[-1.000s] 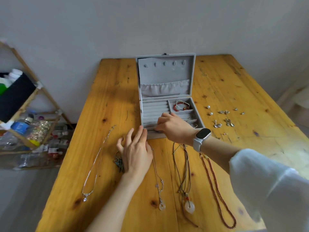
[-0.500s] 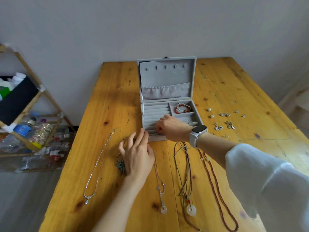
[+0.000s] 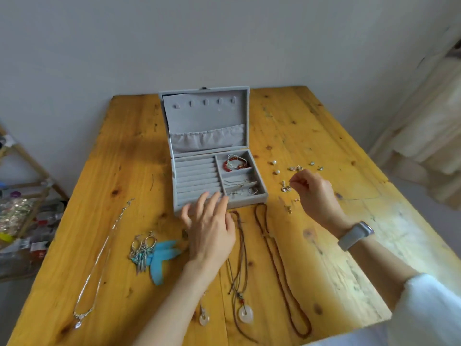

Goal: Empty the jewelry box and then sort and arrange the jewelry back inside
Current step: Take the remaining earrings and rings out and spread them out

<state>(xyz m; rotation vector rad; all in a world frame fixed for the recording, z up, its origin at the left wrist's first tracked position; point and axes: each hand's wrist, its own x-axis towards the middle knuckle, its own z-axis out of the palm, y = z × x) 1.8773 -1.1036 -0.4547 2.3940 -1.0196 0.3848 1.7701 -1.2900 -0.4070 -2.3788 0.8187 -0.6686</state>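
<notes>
A grey velvet jewelry box (image 3: pixel 212 156) sits open in the middle of the frame, on a yellow wooden table (image 3: pixel 119 156). Its lid stands up at the back, with little hooks and a soft pocket inside. The left part of the box has rows of soft grey ring rolls (image 3: pixel 197 179). The top right part holds a red bead bracelet with a silver one (image 3: pixel 235 162), and the parts below it hold a few small silver bits. The left hand (image 3: pixel 212 231) is in the lower middle, fingers spread and straight, with the fingertips touching the front edge of the box. The right hand (image 3: pixel 316 193) is to the right of the box, above some small earrings (image 3: pixel 294 169) scattered on the table. Its thumb and first finger are pressed together, maybe pinching something tiny, but it is too small to tell. A grey watch (image 3: pixel 355 235) is on that wrist. At the lower left lies a long silver chain necklace (image 3: pixel 99 265). Beside it are silver hoop earrings with blue dangles (image 3: pixel 143 250) and a flat blue piece (image 3: pixel 163 258). At the bottom lie a brown cord necklace with a pale round stone (image 3: pixel 245 314) and a long dark red bead necklace (image 3: pixel 282 273).
</notes>
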